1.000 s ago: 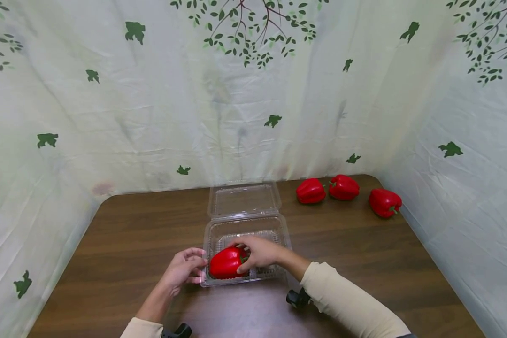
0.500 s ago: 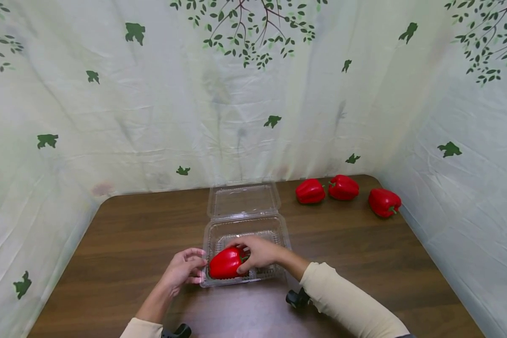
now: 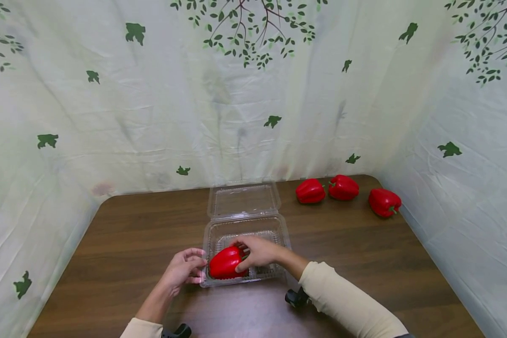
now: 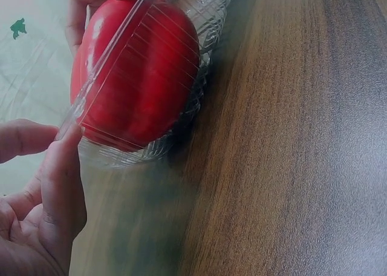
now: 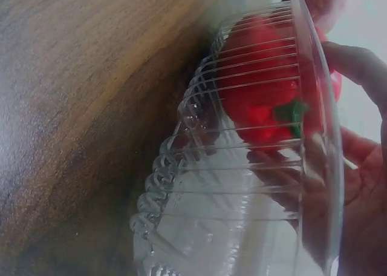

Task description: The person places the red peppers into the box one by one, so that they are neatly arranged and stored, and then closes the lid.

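Observation:
A red bell pepper point(image 3: 225, 264) lies on its side in the near left part of a clear plastic clamshell container point(image 3: 250, 224), its green stem point(image 5: 291, 114) toward the right. My right hand point(image 3: 259, 253) grips the pepper at its stem end, thumb on the near side and fingers over the far side. At the container's left rim, my left hand point(image 3: 184, 268) pinches the edge between thumb and finger. In the left wrist view, the pepper point(image 4: 142, 70) shows through the ribbed wall, with that thumb and finger point(image 4: 68, 161) right at the rim.
The container's lid point(image 3: 244, 201) lies folded back, away from me. Three more red bell peppers, a left one point(image 3: 310, 191), a middle one point(image 3: 343, 187) and a right one point(image 3: 384, 203), lie at the back right of the brown wooden table point(image 3: 152, 225). A leaf-patterned curtain point(image 3: 152, 117) hangs behind.
Almost nothing moves; the right hand and the pepper under it shift only slightly. The left hand stays at the container's rim.

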`<state>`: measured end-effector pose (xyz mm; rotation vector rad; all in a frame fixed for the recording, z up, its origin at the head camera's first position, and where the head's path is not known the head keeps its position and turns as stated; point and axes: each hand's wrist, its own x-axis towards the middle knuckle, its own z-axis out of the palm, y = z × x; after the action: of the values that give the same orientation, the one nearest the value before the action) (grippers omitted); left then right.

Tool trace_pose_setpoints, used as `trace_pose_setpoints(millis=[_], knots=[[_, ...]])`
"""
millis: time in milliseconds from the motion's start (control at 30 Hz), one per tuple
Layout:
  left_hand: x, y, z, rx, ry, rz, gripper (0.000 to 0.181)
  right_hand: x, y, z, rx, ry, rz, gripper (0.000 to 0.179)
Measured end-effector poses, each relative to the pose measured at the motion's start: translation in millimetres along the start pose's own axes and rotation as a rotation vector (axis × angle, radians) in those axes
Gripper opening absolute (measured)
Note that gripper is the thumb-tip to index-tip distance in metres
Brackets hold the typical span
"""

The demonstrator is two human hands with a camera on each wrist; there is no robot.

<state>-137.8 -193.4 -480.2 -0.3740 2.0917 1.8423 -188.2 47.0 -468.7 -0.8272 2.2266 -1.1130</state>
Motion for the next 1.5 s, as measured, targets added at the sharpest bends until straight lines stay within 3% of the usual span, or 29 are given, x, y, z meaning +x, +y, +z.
trace_pose_setpoints(millis=[233,833,1000,1300,1500], knots=[[-1.0,1.3,-0.4,0.002,-0.002,0.005,0.03,-0.2,0.3,-1.5,-0.003,-0.006,-0.014,0.052],[-0.5,3.5,-1.8,0.003,-0.024,-0.009,0.031,-5.7,3.0,-8.7,-0.057,-0.005,-0.002,0.068],[-0.7,2.1,-2.0,0.009,-0.018,-0.009,0.03,-10.3,7.5,-19.2,-0.036,0.002,-0.048,0.067],[-0.6,0.7,-1.8,0.009,-0.031,-0.004,0.03,-26.2,22.2,-60.8,0.069,0.125,-0.129,0.063],[-0.1,1.5,-1.8,0.009,-0.046,-0.002,0.031,-44.7,35.6,-95.7,0.118,0.313,-0.161,0.056]])
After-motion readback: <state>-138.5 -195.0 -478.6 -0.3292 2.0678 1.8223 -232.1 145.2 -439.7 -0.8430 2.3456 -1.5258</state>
